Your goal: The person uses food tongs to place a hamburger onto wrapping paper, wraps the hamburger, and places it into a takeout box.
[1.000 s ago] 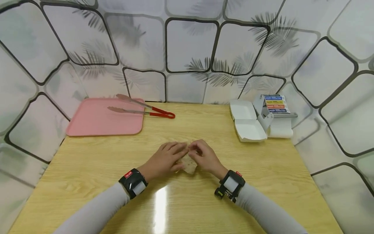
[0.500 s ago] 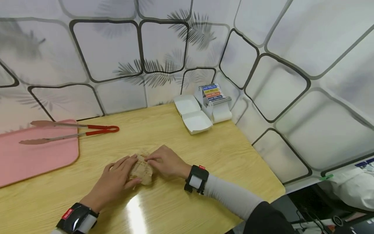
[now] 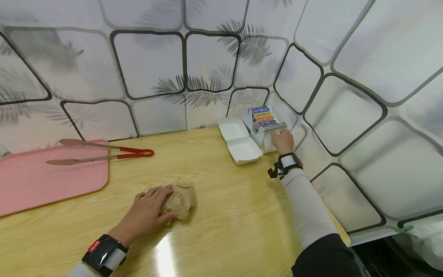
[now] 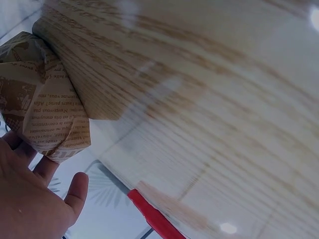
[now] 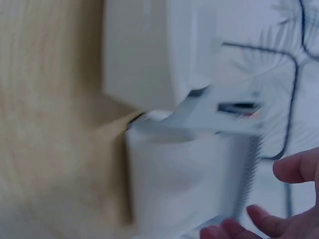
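Observation:
On the table, my left hand (image 3: 147,211) rests against the left side of a packet wrapped in brown printed paper (image 3: 180,202). In the left wrist view, its fingertips touch the lower edge of the paper packet (image 4: 57,109), while the thumb stands away from it. What the paper wraps is hidden. My right hand (image 3: 283,141) is stretched out to a white dispenser (image 3: 256,130) at the back right. The right wrist view, blurred, shows thumb and fingers (image 5: 294,167) apart beside the toothed edge of the dispenser, near its white roll (image 5: 174,184).
An opened white clamshell box (image 3: 243,149) stands just left of the dispenser. Tongs with red handles (image 3: 133,154) lie partly on a pink tray (image 3: 83,177) at the left. Patterned walls (image 3: 149,63) close in the table's back and right.
The head view has turned right. My right hand has left the paper packet and moved right and away to the dispenser. The left hand has stayed at the packet.

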Motion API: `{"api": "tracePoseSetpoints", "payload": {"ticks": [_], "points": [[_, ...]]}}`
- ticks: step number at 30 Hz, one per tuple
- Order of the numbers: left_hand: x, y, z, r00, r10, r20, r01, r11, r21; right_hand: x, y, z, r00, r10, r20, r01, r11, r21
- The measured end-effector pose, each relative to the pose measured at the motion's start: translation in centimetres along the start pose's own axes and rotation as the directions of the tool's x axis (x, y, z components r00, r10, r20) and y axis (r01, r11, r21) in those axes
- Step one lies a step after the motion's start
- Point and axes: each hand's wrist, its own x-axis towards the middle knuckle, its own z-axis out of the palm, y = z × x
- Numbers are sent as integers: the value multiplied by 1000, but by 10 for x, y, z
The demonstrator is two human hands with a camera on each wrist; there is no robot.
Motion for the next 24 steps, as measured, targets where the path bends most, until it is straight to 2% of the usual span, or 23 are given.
{"api": "tracePoseSetpoints", "payload": {"ticks": [2,4,6,8,10,13,15,16,20,22,24], "points": [[-1,0,0,1000,-9,5,9,1000,1,8,13,1,995,39,94,-39,999,-10],[-1,-1,-1,1000,-16,7,16,1000,-1,15,23,3,989,41,139,-43,999,10],[0,0,-1,1000,-18,11,18,1000,-5,21,30,5,992,43,117,-45,999,16],[3,1,0,1000,-16,18,16,1000,-14,25,38,4,997,58,59,-58,998,-6],[6,4,0,1000,-12,27,12,1000,-21,29,44,2,996,86,17,-84,994,-69],[7,5,2,999,-7,33,8,1000,-25,32,54,-2,995,104,6,-102,983,-154],[6,5,3,999,-5,34,6,1000,-28,33,58,-3,993,117,20,-112,980,-166],[5,4,3,1000,-4,31,5,1000,-28,33,60,-3,993,117,21,-113,983,-148],[2,3,-1,1000,-13,17,13,1000,-28,34,64,-3,986,154,63,-158,985,65],[1,2,-3,1000,-20,9,20,999,-26,36,65,-3,979,176,105,-192,966,171],[1,1,-4,1000,-26,10,26,999,-22,39,64,-4,964,215,158,-246,944,221]]}}
